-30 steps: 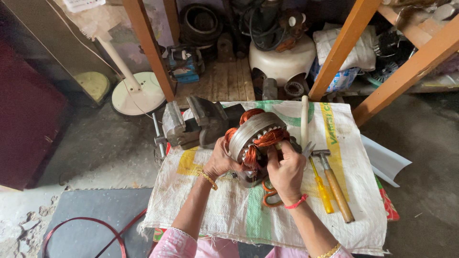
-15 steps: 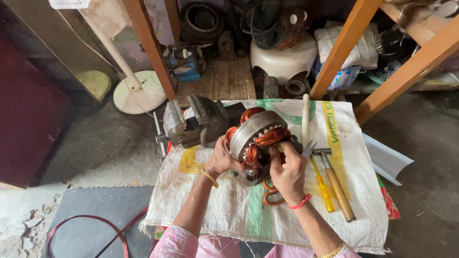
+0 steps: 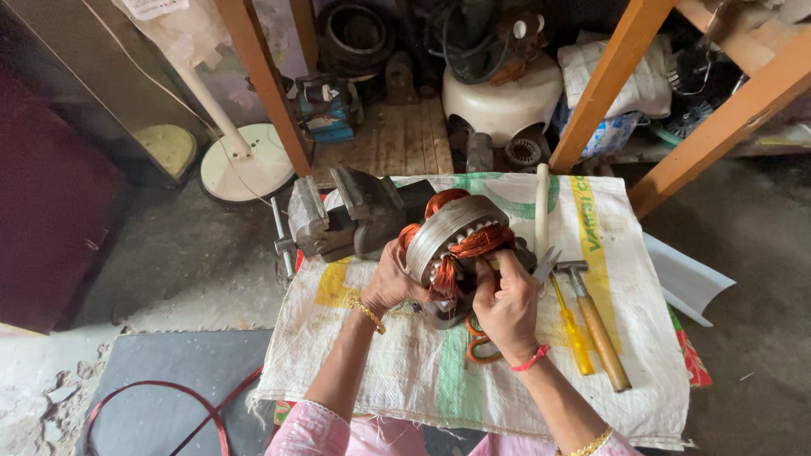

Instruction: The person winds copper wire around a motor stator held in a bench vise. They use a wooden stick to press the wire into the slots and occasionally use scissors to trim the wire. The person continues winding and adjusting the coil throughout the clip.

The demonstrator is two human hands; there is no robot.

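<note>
Behind the right hand, half-hidden scissors

Stator on sack, between both hands; vise left; hammer, screwdriver right; fan base far left.

Single head view, looking steeply down, close over sack-covered floor.

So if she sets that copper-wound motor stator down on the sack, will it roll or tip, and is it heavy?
Probably heavy for its size: the stator is a stacked metal ring packed with copper windings, and both the left hand and right hand support it. Its round rim could roll if set on edge. The exposed windings look easy to snag or bend.
</note>
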